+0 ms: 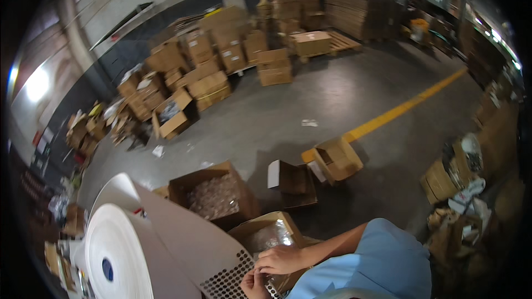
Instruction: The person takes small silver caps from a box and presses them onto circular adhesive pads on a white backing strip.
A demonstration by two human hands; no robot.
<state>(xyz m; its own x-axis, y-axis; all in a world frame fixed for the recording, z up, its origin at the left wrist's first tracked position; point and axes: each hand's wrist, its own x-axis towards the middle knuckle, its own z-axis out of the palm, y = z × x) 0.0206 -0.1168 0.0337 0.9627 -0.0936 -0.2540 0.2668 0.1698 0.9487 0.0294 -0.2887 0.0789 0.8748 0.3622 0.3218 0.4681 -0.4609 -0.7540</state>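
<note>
A large white roll [113, 254] lies at the lower left, and a wide white sheet [183, 232] runs off it toward me. The sheet's near end is punched with rows of round dark holes [227, 282]. My right hand [282, 258] reaches in from the right under a light blue sleeve [382, 260], its bent fingers pinching the sheet's punched edge. Just below it, my left hand [252, 285] is at the bottom edge, curled on the same edge. Under both hands stands an open cardboard box with clear plastic inside [271, 232].
Another open box of clear plastic bags [213, 195] stands behind the sheet. Open empty boxes [293, 180] [338, 158] lie on the grey concrete floor by a yellow line [399, 111]. Stacked cartons [221, 50] and flat cardboard piles [354, 5] fill the back. Box clutter [460, 171] lines the right.
</note>
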